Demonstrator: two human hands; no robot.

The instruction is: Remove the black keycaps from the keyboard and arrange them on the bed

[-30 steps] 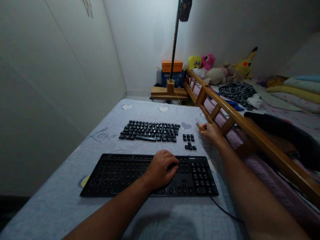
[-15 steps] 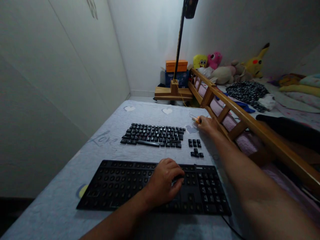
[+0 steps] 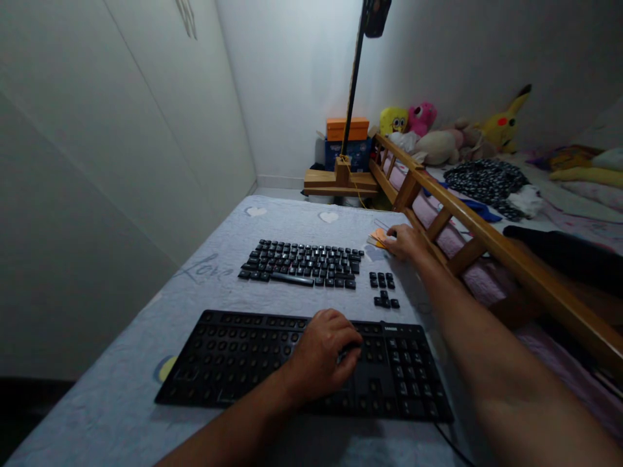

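Your right hand [image 3: 406, 243] pinches the blurred orange tool [image 3: 378, 238] with its thin wires at the far right of the bedsheet [image 3: 292, 224], beyond the small clusters of loose keycaps [image 3: 382, 280]. Your left hand [image 3: 327, 355] lies curled over the middle of the black keyboard [image 3: 233, 357] on the near side, though you can't tell whether its fingers grip anything. The large keycap block [image 3: 304, 263] sits just beyond the keyboard, left of those clusters.
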